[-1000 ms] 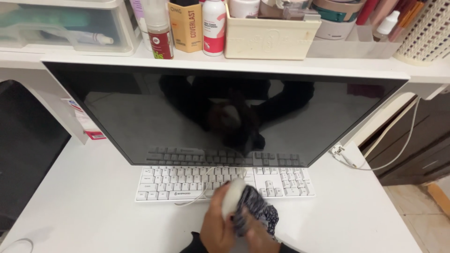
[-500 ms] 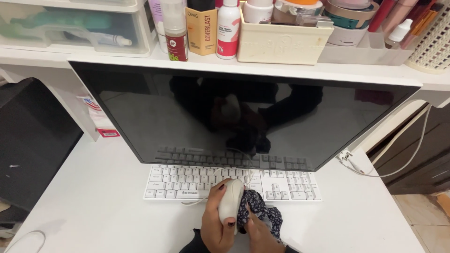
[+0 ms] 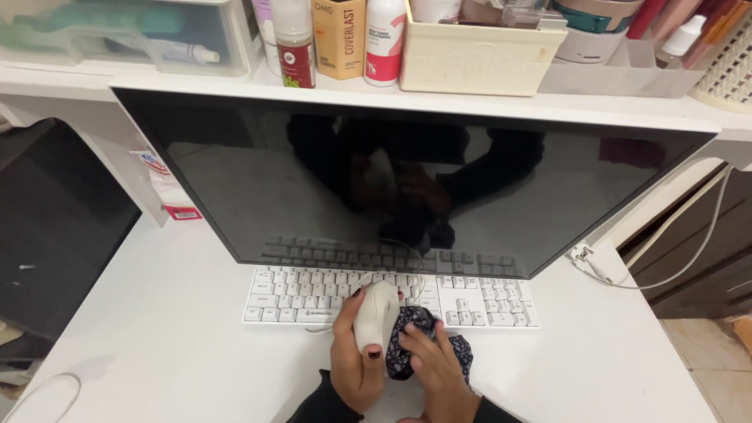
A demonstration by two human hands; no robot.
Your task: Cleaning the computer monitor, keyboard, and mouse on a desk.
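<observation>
My left hand [image 3: 352, 356] grips a white computer mouse [image 3: 374, 312] and holds it up just in front of the white keyboard [image 3: 298, 296]. Its thin white cable loops back over the keys. My right hand [image 3: 437, 368] presses a dark, patterned cloth [image 3: 411, 333] against the right side of the mouse. Both hands are low in the middle of the view, above the white desk [image 3: 157, 337]. Behind the keyboard stands a large black monitor [image 3: 407, 180], switched off, which mirrors my hands and the keys.
A white shelf [image 3: 235, 86] above the monitor carries bottles, a cream box [image 3: 478, 59], a clear drawer unit and a woven basket. A black object [image 3: 55, 227] stands at the left. White cables [image 3: 627, 274] hang at the right by dark wooden drawers.
The mouse has been turned more upright in my left hand and lifted slightly toward the keyboard. My right hand has shifted the cloth along its side.
</observation>
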